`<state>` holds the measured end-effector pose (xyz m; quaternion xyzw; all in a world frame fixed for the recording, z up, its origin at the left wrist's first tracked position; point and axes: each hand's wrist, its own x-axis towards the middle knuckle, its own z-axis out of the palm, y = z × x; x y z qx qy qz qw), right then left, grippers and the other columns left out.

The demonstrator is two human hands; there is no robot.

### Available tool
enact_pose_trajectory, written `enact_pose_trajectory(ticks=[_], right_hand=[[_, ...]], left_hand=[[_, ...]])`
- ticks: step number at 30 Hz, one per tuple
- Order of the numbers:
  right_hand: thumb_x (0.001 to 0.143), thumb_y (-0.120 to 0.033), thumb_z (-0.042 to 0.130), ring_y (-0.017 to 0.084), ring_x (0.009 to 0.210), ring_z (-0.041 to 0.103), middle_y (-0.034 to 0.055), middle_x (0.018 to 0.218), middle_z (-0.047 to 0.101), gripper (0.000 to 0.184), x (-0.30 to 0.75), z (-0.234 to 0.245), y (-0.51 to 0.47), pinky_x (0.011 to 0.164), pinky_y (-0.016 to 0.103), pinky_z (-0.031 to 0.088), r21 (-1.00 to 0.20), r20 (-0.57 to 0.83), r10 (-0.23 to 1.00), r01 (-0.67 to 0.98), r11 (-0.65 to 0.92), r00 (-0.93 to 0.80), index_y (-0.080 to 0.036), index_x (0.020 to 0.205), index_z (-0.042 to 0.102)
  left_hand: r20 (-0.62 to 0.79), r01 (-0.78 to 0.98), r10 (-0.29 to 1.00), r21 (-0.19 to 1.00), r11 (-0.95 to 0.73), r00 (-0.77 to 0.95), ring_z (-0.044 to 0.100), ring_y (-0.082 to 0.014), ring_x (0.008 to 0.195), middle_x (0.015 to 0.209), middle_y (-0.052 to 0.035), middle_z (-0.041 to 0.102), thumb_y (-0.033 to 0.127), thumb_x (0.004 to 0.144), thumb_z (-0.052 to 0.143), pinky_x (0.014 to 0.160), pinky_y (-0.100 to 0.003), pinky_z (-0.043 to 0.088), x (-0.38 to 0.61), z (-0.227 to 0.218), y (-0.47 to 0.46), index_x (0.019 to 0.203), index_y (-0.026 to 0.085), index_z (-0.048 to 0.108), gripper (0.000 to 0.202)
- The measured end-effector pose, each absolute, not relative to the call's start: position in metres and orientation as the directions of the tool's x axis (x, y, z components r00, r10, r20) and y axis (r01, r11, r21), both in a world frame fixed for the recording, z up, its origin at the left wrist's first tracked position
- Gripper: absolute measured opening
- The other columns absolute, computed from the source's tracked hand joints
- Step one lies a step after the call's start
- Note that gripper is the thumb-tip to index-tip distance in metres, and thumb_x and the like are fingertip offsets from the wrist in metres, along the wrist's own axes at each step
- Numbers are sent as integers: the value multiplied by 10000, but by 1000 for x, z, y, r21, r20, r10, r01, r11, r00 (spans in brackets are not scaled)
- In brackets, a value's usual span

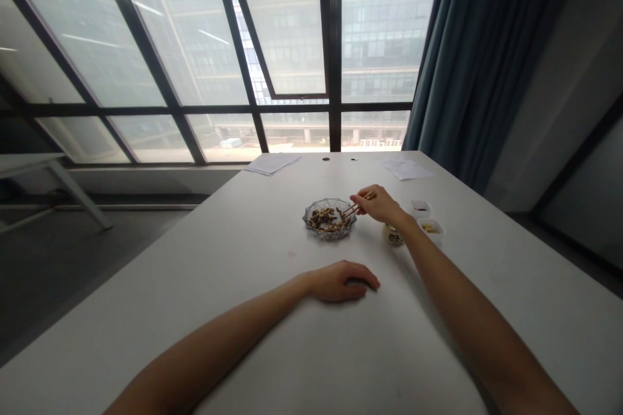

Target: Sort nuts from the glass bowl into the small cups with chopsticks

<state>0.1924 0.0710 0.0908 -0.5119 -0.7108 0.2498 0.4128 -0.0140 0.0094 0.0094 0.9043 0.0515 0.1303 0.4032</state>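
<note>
**Chopsticks (359, 205) at the rim of a ribbed glass dish (312, 220)**

The right hand (382, 204) pinches the chopsticks between thumb and fingers, well back from the tips. Its wrist is raised, so the hand stays just off the right side of the dish, near the centre of the frame. This is a steady hold: the sticks slant down together and reach past the rim, with room for the tips to move. Whether they grip a morsel of the brown cooked food (327, 219) is too small to tell.

The left hand (341, 282) holds nothing. It rests on the white table (204, 272) below the dish, fingers lightly curled, well apart from the right hand.

Just right of the right hand sit a small white dish of dark sauce (420, 207), a white dish of yellowish pieces (431, 227) and a small lettered cup (393, 235). Sheets of paper (272, 164) lie toward the far edge of the table, in front of the window (287, 26).
</note>
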Motion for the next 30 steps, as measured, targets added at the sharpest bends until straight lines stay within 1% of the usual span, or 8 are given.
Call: enact_pose_trajectory(ticks=[3, 5, 8, 14, 19, 25, 28, 30], right_hand=[[924, -486, 644, 203, 593, 710, 90, 625, 724, 415, 190, 90, 71, 524, 234, 501, -751, 321, 941, 576, 324, -110, -153, 687, 720], [931, -494, 632, 205, 592, 712, 98, 634, 730, 430, 190, 89, 71, 524, 237, 503, -752, 313, 946, 585, 303, -88, -150, 691, 726], [931, -515, 634, 209, 597, 721, 105, 650, 738, 443, 188, 86, 73, 533, 241, 517, -774, 313, 948, 563, 291, -60, -147, 702, 724], [953, -513, 600, 221, 579, 733, 110, 625, 728, 472, 184, 83, 76, 532, 258, 548, -801, 361, 932, 511, 313, -5, -141, 685, 711], [942, -538, 617, 234, 588, 745, 118, 635, 731, 474, 192, 100, 69, 545, 276, 585, -814, 423, 905, 456, 360, 40, -139, 705, 715], [914, -601, 632, 227, 590, 746, 124, 679, 743, 496, 224, 141, 45, 530, 284, 610, -817, 501, 842, 431, 384, 199, -139, 752, 711], [904, -557, 669, 230, 574, 738, 116, 648, 729, 444, 248, 159, 33, 528, 307, 624, -816, 535, 781, 438, 377, 323, -152, 724, 698], [909, -498, 681, 236, 560, 732, 116, 619, 713, 396, 266, 167, 27, 525, 320, 626, -830, 525, 746, 441, 342, 410, -166, 694, 684]], left_hand=[[199, -16, 198, 743, -669, 960, 660, -222, 1178, 1264, -118, 706, 280, 970, 564, 1074, -348, 485, -14, 9, 9, 1262, 203, 672, 321], [200, -17, 198, 744, -667, 959, 661, -224, 1178, 1263, -120, 707, 282, 969, 567, 1073, -346, 486, -14, 9, 9, 1260, 200, 674, 320], [204, -20, 197, 744, -668, 959, 664, -227, 1175, 1262, -124, 708, 282, 970, 569, 1069, -348, 489, -14, 9, 9, 1259, 198, 675, 319], [207, -21, 199, 741, -671, 958, 669, -228, 1168, 1249, -119, 714, 291, 965, 581, 1064, -347, 492, -14, 9, 9, 1246, 207, 682, 311], [204, -27, 190, 745, -667, 960, 665, -224, 1170, 1254, -119, 711, 283, 969, 570, 1066, -347, 489, -14, 9, 10, 1254, 208, 678, 314], [197, -14, 202, 748, -663, 960, 662, -221, 1163, 1258, -117, 708, 296, 968, 581, 1062, -341, 488, -14, 7, 10, 1255, 217, 681, 314], [197, -15, 199, 745, -667, 960, 658, -221, 1168, 1264, -118, 705, 290, 969, 578, 1062, -342, 487, -13, 7, 10, 1255, 216, 680, 313], [200, -18, 196, 743, -669, 960, 653, -223, 1179, 1268, -121, 702, 283, 972, 571, 1074, -348, 478, -13, 8, 10, 1254, 213, 679, 310]])
